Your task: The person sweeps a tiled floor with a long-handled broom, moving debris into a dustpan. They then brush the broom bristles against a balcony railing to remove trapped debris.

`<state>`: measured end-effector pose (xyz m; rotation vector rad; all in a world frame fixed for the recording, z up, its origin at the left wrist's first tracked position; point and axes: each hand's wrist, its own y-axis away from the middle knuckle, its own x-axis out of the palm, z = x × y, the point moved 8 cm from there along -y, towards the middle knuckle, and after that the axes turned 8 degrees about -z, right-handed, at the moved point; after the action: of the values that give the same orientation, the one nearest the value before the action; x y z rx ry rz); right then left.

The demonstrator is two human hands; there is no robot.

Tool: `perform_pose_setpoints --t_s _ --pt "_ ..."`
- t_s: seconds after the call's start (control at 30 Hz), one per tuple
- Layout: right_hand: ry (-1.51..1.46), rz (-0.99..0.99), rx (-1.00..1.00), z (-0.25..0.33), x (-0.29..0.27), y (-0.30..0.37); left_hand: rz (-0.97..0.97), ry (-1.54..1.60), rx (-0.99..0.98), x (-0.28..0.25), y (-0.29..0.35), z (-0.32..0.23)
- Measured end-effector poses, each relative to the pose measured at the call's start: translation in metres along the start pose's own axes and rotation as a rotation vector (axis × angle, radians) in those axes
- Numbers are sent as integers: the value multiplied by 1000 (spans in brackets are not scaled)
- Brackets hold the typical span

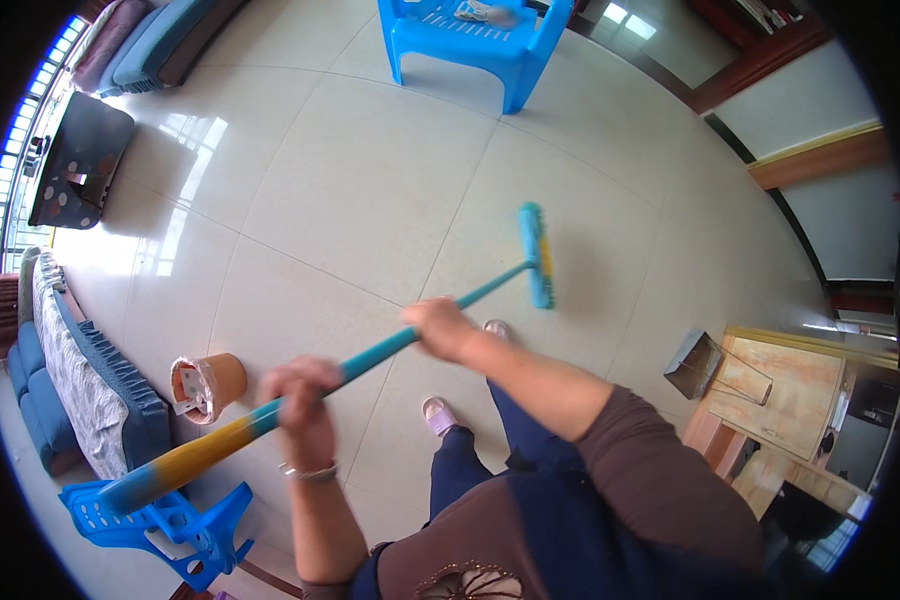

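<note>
Both of my hands grip a long-handled broom, its teal handle (pixel 378 352) slanting from the lower left up to the right. My left hand (pixel 304 388), slightly blurred and with a bracelet at the wrist, is wrapped round the upper part, near the yellow grip section. Further down the shaft, my right hand (pixel 438 328) is closed around it. At the far end the teal and yellow broom head (pixel 537 256) is over the tiled floor (pixel 370 180), ahead of my feet; whether it touches the tiles I cannot tell.
A bin (pixel 210 386) with a liner stands left of me. Blue plastic chairs are at the far side (pixel 470 45) and lower left (pixel 185 530). A covered sofa (pixel 85 390) lines the left. A long-handled dustpan (pixel 692 363) is beside wooden furniture (pixel 780 385) at right.
</note>
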<state>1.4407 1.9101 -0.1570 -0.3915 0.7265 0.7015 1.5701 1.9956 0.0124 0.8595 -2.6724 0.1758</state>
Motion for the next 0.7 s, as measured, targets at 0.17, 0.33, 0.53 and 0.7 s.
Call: perform_pose_setpoints --t_s 0.17,0.33,0.53,0.7 --pt "195 238 238 -131 -15 46 -12 -107 -528 53 24 144" --pt "36 219 125 -102 51 -8 -278 -96 -191 26 -33 79" --pt "-283 166 -9 38 15 -130 -233 -211 267 39 -92 -50" --pt "-259 199 -65 37 -52 -145 -96 -66 379 79 -109 -69"
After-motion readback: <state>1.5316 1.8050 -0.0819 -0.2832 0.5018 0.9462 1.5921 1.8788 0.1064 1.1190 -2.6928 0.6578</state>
